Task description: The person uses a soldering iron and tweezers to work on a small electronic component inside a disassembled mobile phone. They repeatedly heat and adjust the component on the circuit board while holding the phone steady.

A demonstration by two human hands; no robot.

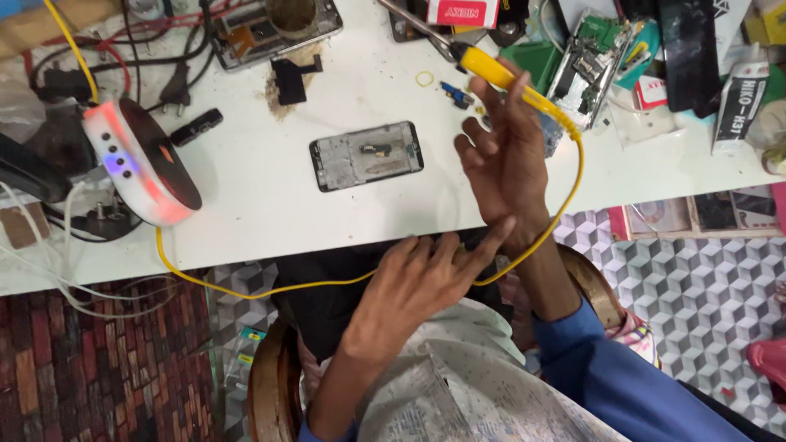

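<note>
Head view caught the right hand (503, 168) raised over the white table (262, 205), fingers loosely curled round a yellow soldering iron (491, 72) with its tip crossing the top-edge clutter, while the left hand (422, 282) lay open, touching the right wrist, the yellow cord (270, 288) partly hidden behind both

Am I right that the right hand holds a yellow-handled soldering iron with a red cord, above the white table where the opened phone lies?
Not quite: the cord is yellow, not red, as the head view shows. It loops from the yellow-handled soldering iron in the right hand, over the white table where the opened phone lies.
</note>
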